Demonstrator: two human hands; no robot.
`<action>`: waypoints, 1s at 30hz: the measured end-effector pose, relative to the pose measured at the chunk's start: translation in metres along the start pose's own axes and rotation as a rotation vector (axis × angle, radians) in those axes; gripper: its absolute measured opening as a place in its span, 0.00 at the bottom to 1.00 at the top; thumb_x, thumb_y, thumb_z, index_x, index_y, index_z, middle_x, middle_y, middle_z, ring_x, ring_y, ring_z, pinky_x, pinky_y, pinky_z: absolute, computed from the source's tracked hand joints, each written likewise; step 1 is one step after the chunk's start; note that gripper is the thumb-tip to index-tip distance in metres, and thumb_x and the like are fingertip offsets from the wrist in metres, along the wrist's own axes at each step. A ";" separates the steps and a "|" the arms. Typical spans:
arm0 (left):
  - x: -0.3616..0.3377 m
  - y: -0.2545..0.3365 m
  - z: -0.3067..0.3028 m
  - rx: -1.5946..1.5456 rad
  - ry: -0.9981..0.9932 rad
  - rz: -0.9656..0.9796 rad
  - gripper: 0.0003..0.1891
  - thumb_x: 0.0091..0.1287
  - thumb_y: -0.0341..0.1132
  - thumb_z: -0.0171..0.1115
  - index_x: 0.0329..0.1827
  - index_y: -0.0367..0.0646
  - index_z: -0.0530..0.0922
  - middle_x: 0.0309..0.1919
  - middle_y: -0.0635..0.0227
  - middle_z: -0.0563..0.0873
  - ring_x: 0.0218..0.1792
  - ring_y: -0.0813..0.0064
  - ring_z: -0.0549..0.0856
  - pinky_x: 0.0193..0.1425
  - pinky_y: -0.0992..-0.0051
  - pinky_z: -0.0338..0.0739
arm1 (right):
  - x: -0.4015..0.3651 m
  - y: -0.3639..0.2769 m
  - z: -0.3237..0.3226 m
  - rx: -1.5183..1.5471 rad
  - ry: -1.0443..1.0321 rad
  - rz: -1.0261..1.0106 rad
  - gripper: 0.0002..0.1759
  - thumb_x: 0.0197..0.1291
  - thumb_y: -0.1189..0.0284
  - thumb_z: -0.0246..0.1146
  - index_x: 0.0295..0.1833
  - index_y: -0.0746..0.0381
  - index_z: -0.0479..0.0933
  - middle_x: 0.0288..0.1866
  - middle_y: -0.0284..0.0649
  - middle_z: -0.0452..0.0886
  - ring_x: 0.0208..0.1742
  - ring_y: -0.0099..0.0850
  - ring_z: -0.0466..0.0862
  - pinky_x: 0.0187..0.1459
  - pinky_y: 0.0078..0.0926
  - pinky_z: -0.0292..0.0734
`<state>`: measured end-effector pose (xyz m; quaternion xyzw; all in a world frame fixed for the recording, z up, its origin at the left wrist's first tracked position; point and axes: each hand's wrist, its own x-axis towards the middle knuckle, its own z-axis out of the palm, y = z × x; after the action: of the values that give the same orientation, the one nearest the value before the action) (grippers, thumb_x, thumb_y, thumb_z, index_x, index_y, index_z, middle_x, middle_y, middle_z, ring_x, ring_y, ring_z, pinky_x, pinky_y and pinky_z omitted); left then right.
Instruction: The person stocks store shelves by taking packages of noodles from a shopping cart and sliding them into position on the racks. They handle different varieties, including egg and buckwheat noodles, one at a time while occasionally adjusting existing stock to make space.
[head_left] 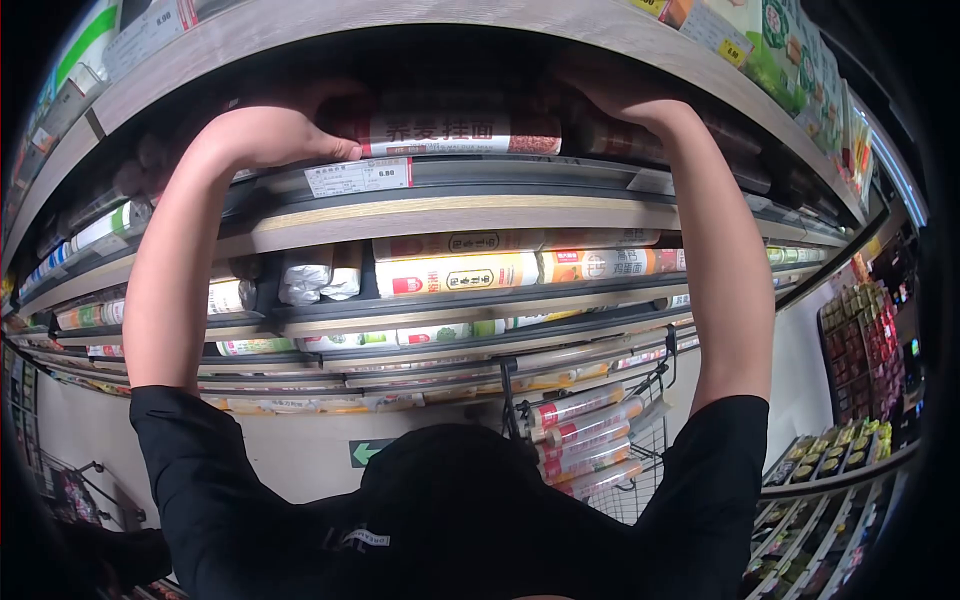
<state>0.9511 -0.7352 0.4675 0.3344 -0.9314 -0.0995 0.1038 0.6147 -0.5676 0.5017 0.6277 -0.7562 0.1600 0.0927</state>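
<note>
Both my arms reach into a dim shelf under an upper board. A cylindrical pack of dried noodles (450, 132) lies sideways at the shelf front, with a white label and a dark red right end. My left hand (285, 135) grips the left end of this pack, thumb in front and the other fingers back in shadow. To the right, my right hand (620, 100) is bent into the dark behind the front row, near the pack's right end; its fingers are hidden. Below the pack, a price tag (358, 175) is fixed on the shelf edge.
Lower shelves hold more noodle packs (460, 275) and silvery wrapped rolls (318, 275). A wire basket (645, 465) with several clear-wrapped noodle packs (585, 440) stands below, right of my body. The upper shelf board (400, 22) overhangs my hands. Other display racks (865, 350) stand at far right.
</note>
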 end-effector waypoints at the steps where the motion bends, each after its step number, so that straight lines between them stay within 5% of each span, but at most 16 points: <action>1: 0.002 -0.005 0.002 0.015 0.017 0.019 0.46 0.62 0.60 0.78 0.83 0.59 0.69 0.75 0.51 0.78 0.75 0.52 0.78 0.77 0.61 0.72 | 0.004 0.001 0.004 -0.080 0.111 -0.035 0.23 0.76 0.52 0.59 0.64 0.52 0.85 0.59 0.40 0.88 0.56 0.37 0.86 0.62 0.40 0.79; 3: 0.004 -0.010 0.005 0.049 0.047 0.060 0.49 0.60 0.65 0.77 0.84 0.62 0.67 0.72 0.48 0.80 0.73 0.49 0.79 0.75 0.57 0.73 | 0.009 0.006 0.015 -0.235 0.334 -0.098 0.20 0.76 0.56 0.58 0.63 0.53 0.85 0.58 0.43 0.88 0.58 0.39 0.86 0.63 0.42 0.79; 9: -0.001 0.002 0.003 0.132 0.052 0.086 0.45 0.63 0.61 0.76 0.80 0.52 0.72 0.74 0.51 0.79 0.74 0.52 0.78 0.77 0.60 0.73 | 0.016 -0.016 0.011 -0.243 -0.087 0.083 0.19 0.75 0.64 0.56 0.63 0.55 0.85 0.57 0.48 0.88 0.59 0.44 0.86 0.66 0.45 0.78; 15: 0.009 0.004 0.013 0.096 0.078 0.150 0.41 0.66 0.58 0.76 0.78 0.49 0.75 0.71 0.51 0.82 0.71 0.53 0.81 0.75 0.62 0.75 | 0.026 -0.002 0.029 -0.290 -0.004 -0.064 0.19 0.74 0.66 0.57 0.63 0.59 0.84 0.56 0.49 0.88 0.57 0.46 0.87 0.68 0.46 0.78; 24: 0.012 0.012 0.014 0.080 0.041 0.127 0.49 0.65 0.66 0.72 0.84 0.51 0.67 0.79 0.49 0.73 0.80 0.51 0.71 0.82 0.58 0.68 | 0.022 -0.032 0.018 -0.065 -0.019 0.109 0.17 0.77 0.66 0.58 0.61 0.63 0.84 0.54 0.50 0.89 0.58 0.39 0.87 0.64 0.41 0.79; 27: 0.018 0.019 0.014 0.140 0.037 0.135 0.53 0.64 0.72 0.69 0.86 0.50 0.64 0.81 0.47 0.69 0.81 0.49 0.68 0.84 0.56 0.65 | 0.034 -0.028 0.028 0.255 0.524 -0.082 0.22 0.77 0.62 0.61 0.64 0.69 0.78 0.62 0.58 0.83 0.59 0.36 0.84 0.60 0.32 0.81; 30: 0.020 0.019 0.013 0.180 -0.023 0.100 0.55 0.64 0.76 0.64 0.87 0.51 0.61 0.83 0.47 0.66 0.82 0.48 0.66 0.85 0.55 0.63 | 0.023 -0.039 0.036 0.391 0.483 0.009 0.29 0.82 0.56 0.56 0.72 0.69 0.73 0.68 0.56 0.79 0.66 0.37 0.80 0.69 0.32 0.76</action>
<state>0.9213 -0.7317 0.4624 0.2943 -0.9532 -0.0139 0.0672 0.6507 -0.6081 0.4810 0.5740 -0.6702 0.4472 0.1463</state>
